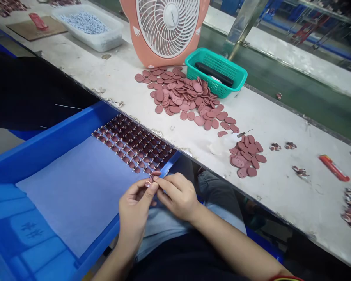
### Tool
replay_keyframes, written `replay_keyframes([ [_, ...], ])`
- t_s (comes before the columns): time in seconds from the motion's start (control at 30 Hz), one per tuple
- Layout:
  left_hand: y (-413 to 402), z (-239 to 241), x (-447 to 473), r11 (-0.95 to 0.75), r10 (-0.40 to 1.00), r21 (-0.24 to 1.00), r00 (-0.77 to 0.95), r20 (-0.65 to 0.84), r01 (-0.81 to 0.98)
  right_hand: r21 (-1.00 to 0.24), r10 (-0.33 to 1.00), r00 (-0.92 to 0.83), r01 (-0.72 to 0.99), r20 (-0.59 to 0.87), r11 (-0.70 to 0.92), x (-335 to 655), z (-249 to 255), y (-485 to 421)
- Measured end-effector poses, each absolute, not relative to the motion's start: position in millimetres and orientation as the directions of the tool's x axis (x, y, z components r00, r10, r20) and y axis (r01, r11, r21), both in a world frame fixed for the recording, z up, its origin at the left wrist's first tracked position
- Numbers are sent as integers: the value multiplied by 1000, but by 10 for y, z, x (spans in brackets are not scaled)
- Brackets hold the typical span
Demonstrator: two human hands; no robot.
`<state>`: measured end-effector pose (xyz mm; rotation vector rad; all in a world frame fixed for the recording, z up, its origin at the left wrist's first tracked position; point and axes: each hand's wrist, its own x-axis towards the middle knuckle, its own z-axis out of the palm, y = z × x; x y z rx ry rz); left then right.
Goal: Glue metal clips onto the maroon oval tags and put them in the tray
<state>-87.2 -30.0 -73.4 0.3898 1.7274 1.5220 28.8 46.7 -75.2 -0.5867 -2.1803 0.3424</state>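
Observation:
My left hand [136, 205] is closed, pinching a small multicoloured figure [148, 184] between thumb and fingertips. My right hand [178, 195] meets it, its fingers closed on a reddish-brown oval disc [156, 173] at the top of the figure. Fingertips partly hide where the two pieces touch. Both hands are above my lap, beside a blue tray [46, 132] lined with a pale sheet [76, 191]. Rows of small dark-red assembled pieces [128, 150] stand at the tray's far end. On the bench, a translucent white bottle with a needle tip [222, 143] lies by a small heap of oval discs [247, 154].
A larger pile of discs [184, 93] spreads before a pink fan [169, 23] and a green basket [222, 74]. Loose small figures [300, 171] and a red-orange lighter-like item [334, 168] are at right. A white bin [96, 39] stands far left. The bench edge [193, 158] runs diagonally.

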Motion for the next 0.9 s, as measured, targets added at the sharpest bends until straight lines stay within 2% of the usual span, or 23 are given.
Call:
replay_keyframes([
  [0.07, -303, -810, -1043, 315, 677, 934, -649, -347, -170, -427, 506, -563, 278, 654, 861, 295, -761, 452],
  [0.17, -271, -983, -1392, 477, 700, 877, -630, -335, 63, -410, 481, -593, 262, 646, 874, 433, -749, 414],
  [0.33, -145, -1281, -1810, 616, 778, 622, -497, -384, 484, -426, 528, -618, 322, 582, 846, 765, -746, 358],
  [0.43, -66, -1385, -1858, 620, 781, 464, -440, -444, 632, -432, 558, -619, 359, 553, 827, 893, -777, 338],
  [0.6, 19, -1469, -1856, 597, 760, 305, -402, -511, 741, -432, 592, -599, 406, 539, 805, 997, -820, 326],
  [0.9, 53, -1515, -1877, 562, 763, 224, -395, -512, 796, -403, 606, -574, 452, 551, 796, 1080, -794, 363],
])
